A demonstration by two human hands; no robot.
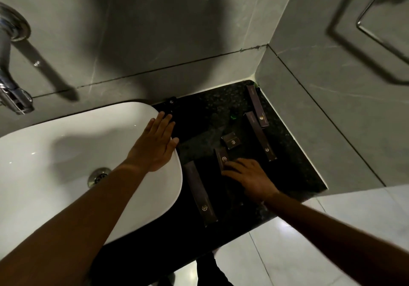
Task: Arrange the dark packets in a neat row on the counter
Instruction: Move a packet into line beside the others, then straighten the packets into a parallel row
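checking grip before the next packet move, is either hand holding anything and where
Nothing is lifted. The right hand rests fingertips on the near end of a short packet; the left hand lies flat on the sink rim.

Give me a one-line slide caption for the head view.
Right hand touches a dark packet on the black counter; left hand rests on the white sink rim.

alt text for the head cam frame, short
A person's right hand rests on a dark packet among several scattered across a black counter. The left hand lies flat on the white basin's rim.
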